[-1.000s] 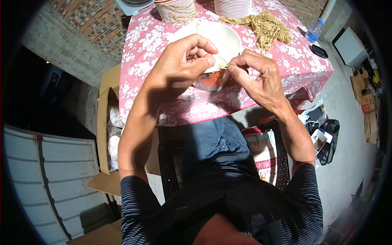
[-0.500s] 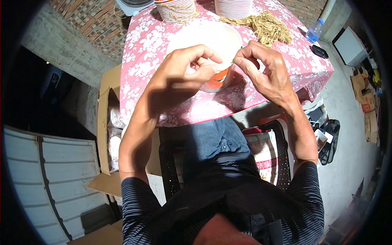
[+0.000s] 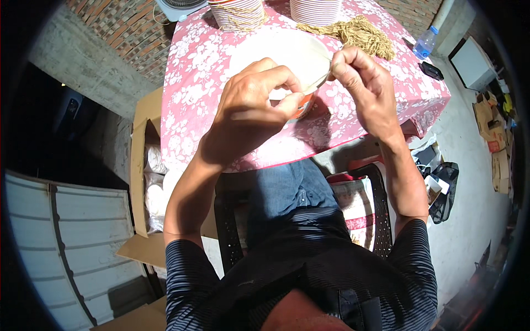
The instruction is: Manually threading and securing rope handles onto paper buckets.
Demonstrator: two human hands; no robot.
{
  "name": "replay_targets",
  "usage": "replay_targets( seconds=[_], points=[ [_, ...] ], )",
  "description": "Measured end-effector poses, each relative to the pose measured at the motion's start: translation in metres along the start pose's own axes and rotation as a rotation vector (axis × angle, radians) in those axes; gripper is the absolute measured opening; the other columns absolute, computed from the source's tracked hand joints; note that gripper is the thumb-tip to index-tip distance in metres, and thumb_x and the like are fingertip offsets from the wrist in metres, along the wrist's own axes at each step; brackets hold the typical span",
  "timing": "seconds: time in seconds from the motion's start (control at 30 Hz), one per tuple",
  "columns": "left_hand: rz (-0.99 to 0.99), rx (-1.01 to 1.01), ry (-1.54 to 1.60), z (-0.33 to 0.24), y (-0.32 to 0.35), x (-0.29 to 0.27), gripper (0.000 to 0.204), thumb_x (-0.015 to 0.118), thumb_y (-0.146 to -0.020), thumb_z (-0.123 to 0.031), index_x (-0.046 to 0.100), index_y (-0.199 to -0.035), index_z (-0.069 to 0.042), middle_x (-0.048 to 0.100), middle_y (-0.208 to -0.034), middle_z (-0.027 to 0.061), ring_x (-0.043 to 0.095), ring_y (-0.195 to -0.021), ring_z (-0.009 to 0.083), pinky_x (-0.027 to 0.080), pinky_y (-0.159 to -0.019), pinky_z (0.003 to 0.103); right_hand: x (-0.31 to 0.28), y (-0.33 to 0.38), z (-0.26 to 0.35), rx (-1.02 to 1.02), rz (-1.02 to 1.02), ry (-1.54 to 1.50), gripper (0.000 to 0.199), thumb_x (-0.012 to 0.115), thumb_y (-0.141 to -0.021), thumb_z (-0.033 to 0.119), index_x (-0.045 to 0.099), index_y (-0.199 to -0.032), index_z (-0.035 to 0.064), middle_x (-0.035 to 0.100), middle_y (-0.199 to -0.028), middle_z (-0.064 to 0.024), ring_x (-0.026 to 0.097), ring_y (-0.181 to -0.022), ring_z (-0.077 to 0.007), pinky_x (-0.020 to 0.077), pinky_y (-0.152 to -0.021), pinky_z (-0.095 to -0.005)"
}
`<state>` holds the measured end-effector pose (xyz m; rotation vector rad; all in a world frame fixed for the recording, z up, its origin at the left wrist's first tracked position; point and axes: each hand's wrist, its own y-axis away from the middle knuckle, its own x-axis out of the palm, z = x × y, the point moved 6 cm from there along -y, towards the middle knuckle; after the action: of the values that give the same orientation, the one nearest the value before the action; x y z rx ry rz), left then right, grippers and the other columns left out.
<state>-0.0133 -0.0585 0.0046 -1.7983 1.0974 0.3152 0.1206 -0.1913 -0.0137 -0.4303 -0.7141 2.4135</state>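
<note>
A white paper bowl (image 3: pixel 287 51) with an orange outer wall lies tilted on the pink flowered tablecloth (image 3: pixel 193 83). My left hand (image 3: pixel 251 105) grips its near rim, thumb and fingers closed on the edge. My right hand (image 3: pixel 361 83) is raised at the bowl's right side and pinches a thin tan strand of twine (image 3: pixel 317 84), which runs taut down to the rim by my left fingers. A loose pile of the same twine (image 3: pixel 359 33) lies just beyond my right hand.
At the table's far edge stand a bowl stack wound with twine (image 3: pixel 237 12) and a plain white stack (image 3: pixel 314 10). A plastic bottle (image 3: pixel 424 43) and a dark phone (image 3: pixel 432 70) lie at the right corner. An open cardboard box (image 3: pixel 144 165) sits on the floor, left.
My right hand has lifted and moved right, drawing the strand taut. My left hand has shifted along the bowl's rim, and the bowl has tipped more toward me.
</note>
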Motion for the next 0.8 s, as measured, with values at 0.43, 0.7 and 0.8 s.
replay_targets(
  seconds=[0.43, 0.7, 0.8],
  points=[
    [-0.039, 0.007, -0.079, 0.005, -0.005, -0.014, 0.008, 0.069, -0.090, -0.005, 0.063, -0.093, -0.001, 0.069, -0.082, 0.0167, 0.070, -0.074, 0.0342, 0.055, -0.069, 0.041, -0.020, -0.013, 0.004, -0.020, -0.125, 0.077, 0.016, 0.057, -0.107, 0.012, 0.061, -0.098, 0.0002, 0.057, -0.089, 0.0020, 0.052, -0.085, -0.0072, 0.0453, -0.080, -0.0238],
    [-0.280, -0.111, 0.072, 0.036, -0.001, -0.050, 0.006, 0.069, -0.097, -0.001, 0.069, -0.101, 0.004, 0.073, -0.090, 0.0081, 0.068, -0.081, 0.0122, 0.054, -0.074, 0.028, 0.046, 0.026, 0.010, -0.380, 0.252, 0.743, 0.089, 0.095, -0.070, 0.034, 0.051, -0.143, 0.0082, 0.058, -0.118, -0.0193, 0.062, -0.098, -0.0341, 0.0529, -0.080, -0.0429],
    [-0.354, -0.143, 0.148, 0.044, -0.011, -0.056, 0.009, 0.070, -0.095, -0.005, 0.069, -0.100, 0.003, 0.073, -0.089, 0.0147, 0.072, -0.079, 0.0235, 0.055, -0.073, 0.035, 0.053, 0.015, 0.006, -0.449, 0.190, 0.806, 0.079, 0.093, -0.073, 0.032, 0.056, -0.139, 0.0089, 0.057, -0.115, -0.0187, 0.061, -0.095, -0.0348, 0.0528, -0.079, -0.0438]
  ],
)
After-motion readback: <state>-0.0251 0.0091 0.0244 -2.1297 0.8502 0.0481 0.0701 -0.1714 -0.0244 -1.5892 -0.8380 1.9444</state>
